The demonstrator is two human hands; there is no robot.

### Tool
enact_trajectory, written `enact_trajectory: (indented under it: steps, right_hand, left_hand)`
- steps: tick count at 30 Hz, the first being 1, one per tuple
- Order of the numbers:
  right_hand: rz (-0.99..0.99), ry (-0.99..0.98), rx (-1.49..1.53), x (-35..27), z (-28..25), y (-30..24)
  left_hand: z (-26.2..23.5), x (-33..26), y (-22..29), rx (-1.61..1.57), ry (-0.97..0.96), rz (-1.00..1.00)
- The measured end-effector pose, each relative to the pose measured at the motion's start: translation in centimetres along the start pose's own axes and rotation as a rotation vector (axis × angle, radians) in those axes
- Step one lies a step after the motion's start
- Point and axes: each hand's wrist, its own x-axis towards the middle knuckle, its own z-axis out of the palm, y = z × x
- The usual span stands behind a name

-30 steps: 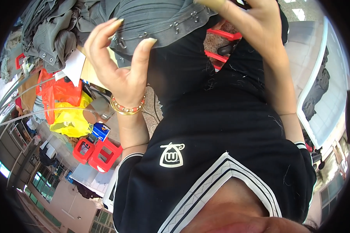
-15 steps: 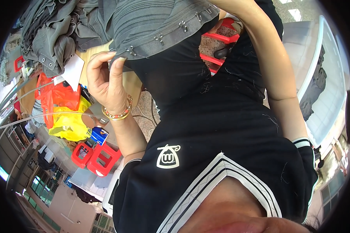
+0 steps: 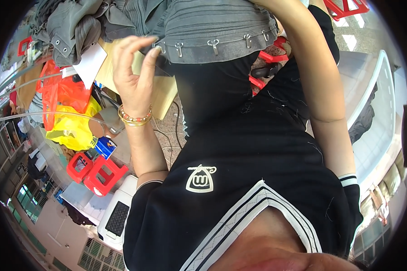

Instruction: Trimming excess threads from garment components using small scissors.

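A grey ribbed garment [image 3: 212, 22] lies over my lap, its hem band fitted with a row of metal hooks [image 3: 214, 46]. At the left end of that band, my left hand [image 3: 134, 74] is closed, thumb and forefinger pinching the garment's corner beside the last hook. Dark cloth hangs just behind the fingertips. My right forearm crosses from the right to the far side of the garment. Of my right hand [image 3: 267, 3], only the wrist part shows at the top edge; the fingers are hidden behind the cloth or out of view.
More grey garments [image 3: 72, 31] are heaped at the far left, next to a wooden board [image 3: 165, 97]. Red and yellow plastic bags [image 3: 72, 131] and red stools [image 3: 105, 176] stand left. A pale translucent bin [image 3: 384, 113] with dark cloth stands right. Cables lie on the floor.
The garment and my left hand have shifted right and slightly upward in view. The hooked band now lies more level, with its hooks facing me.
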Motion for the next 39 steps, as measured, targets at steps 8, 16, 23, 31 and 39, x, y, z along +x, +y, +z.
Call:
enact_trajectory:
  steps: [8,16,23,31,39]
  right_hand:
    - [-0.091,0.096,0.298,-7.0,-2.4,-1.4]
    - [-0.387,0.029,0.221,-10.7,-1.8,-3.1]
    - [-0.301,0.034,-0.223,-11.6,-3.1,-4.5]
    - [-0.383,0.021,-0.366,-11.3,-3.3,-5.1]
    - [-0.447,0.038,-0.391,-11.2,-3.1,-4.9]
  left_hand:
    - [1.4,2.4,5.1,0.018,-0.002,0.289]
    - [2.8,1.8,4.1,0.202,0.225,0.515]
    - [2.9,1.9,5.8,0.226,0.200,0.423]
    - [2.5,1.5,6.7,0.155,0.167,0.333]
    - [2.3,1.4,7.6,0.153,0.132,0.316]
